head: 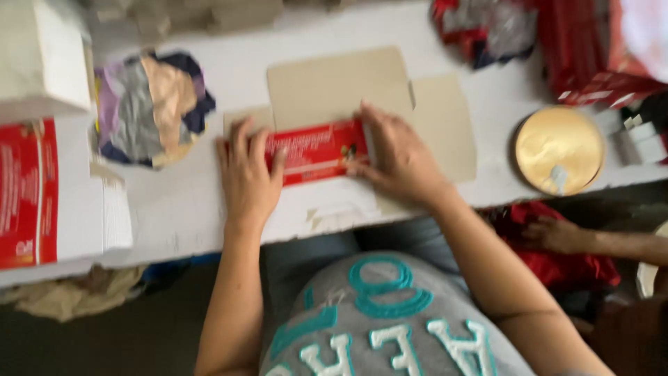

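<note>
A stack of flat cartons (62, 191) lies at the table's (181, 209) left edge. The left hand (248, 174), fingers spread flat, and the right hand (398, 154), fingers pressed down, hold a red carton flap (313, 150) onto brown card (348, 87). A gold lid (559, 148) sits at right.

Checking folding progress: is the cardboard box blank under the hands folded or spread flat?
Partly folded: the cardboard box blank lies flat, one red printed flap turned over.
</note>
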